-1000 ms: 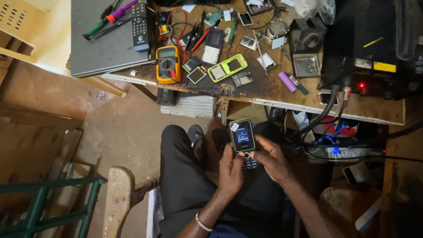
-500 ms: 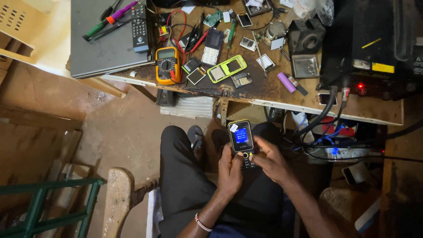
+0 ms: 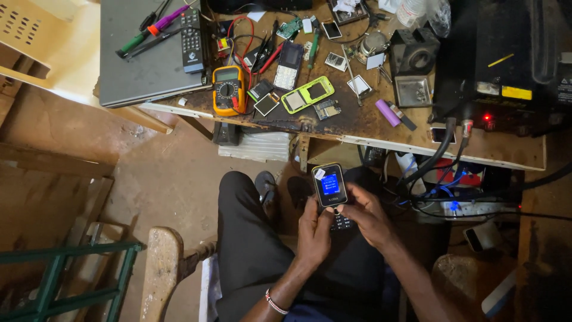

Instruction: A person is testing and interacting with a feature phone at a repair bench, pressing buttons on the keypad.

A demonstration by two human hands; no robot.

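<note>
Barely shifted since earlier, two hands, left hand (image 3: 314, 229) and right hand (image 3: 366, 213), fingers clamped on one lit phone (image 3: 329, 186).

phone (image 3: 329, 185) slid slightly right/down in view | hands (image 3: 342, 222) w/ it

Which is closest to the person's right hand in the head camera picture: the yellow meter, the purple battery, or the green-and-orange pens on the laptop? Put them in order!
From the right hand:
1. Purple battery, on the bench straight above the hand.
2. Yellow meter, on the bench up and left.
3. Pens, far top left on the grey laptop.
</note>
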